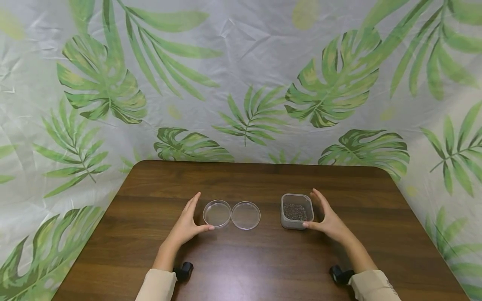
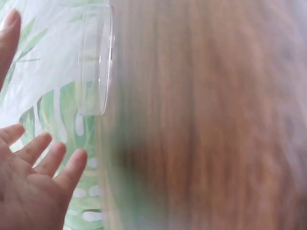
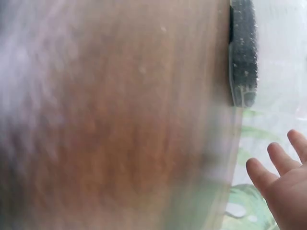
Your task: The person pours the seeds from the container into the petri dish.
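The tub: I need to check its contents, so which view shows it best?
The head view: nearly the whole tub shows from above, with dark grains inside. The right wrist view shows part of it side-on, cut off by the picture's edge; the left wrist view, none.

From where I sit at the remote end, I can read no text, label, brand, number or sign in any of my three views.
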The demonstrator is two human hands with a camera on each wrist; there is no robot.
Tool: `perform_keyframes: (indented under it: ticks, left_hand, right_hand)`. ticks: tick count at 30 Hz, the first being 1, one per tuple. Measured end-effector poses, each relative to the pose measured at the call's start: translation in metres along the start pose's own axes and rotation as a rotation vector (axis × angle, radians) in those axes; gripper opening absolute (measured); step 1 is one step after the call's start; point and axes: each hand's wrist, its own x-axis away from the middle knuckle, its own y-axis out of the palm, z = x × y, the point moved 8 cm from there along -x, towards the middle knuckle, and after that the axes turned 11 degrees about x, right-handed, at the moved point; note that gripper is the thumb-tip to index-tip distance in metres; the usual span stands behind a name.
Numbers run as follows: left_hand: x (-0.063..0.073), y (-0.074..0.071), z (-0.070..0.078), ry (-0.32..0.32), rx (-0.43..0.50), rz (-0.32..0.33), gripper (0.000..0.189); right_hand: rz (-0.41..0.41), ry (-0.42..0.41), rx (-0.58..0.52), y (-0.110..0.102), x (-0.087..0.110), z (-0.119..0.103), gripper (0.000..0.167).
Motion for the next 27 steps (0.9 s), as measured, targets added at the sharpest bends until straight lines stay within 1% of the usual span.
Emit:
perform_keyframes:
  ticks: [2,3,6,8,11,13,15,19,21,23,27]
  left_hand:
    - [-0.002,0.003,-0.004,-0.006,0.082,-0.015,0.111]
    - [-0.003,0.004,-0.006,-0.003,0.118,-0.019,0.111]
    - [-0.005,0.007,-0.012,0.006,0.207,-0.036,0.109]
    - [-0.006,0.01,-0.018,-0.006,0.244,-0.049,0.107]
    - [-0.006,0.015,-0.024,-0.042,0.291,-0.073,0.103]
    - [-0.006,0.017,-0.025,-0.064,0.319,-0.088,0.1]
    - [-0.004,0.018,-0.02,-0.073,0.354,-0.097,0.097]
    - [-0.001,0.017,-0.006,-0.063,0.369,-0.102,0.092]
    - [-0.001,0.017,-0.003,-0.051,0.362,-0.099,0.091]
    - [-0.002,0.017,-0.007,-0.046,0.352,-0.092,0.089]
    - [-0.006,0.02,-0.024,-0.054,0.322,-0.068,0.088]
  right_hand:
    - [-0.004,0.003,-0.027,0.0,0.001,-0.008,0.099]
    - [-0.007,0.002,-0.039,0.001,0.0,-0.006,0.098]
    - [-0.003,-0.003,-0.064,0.006,-0.002,0.008,0.099]
    - [-0.001,-0.007,-0.077,0.009,-0.003,0.017,0.1]
    - [-0.002,-0.012,-0.107,0.013,-0.004,0.028,0.099]
    - [-0.006,-0.013,-0.126,0.015,-0.003,0.031,0.098]
    - [-0.012,-0.018,-0.145,0.018,-0.003,0.033,0.097]
    - [-0.019,-0.026,-0.178,0.021,-0.004,0.034,0.094]
    - [-0.023,-0.022,-0.201,0.023,-0.004,0.035,0.093]
    - [-0.025,-0.01,-0.211,0.024,-0.004,0.036,0.091]
    - [-0.022,0.016,-0.211,0.026,-0.003,0.039,0.089]
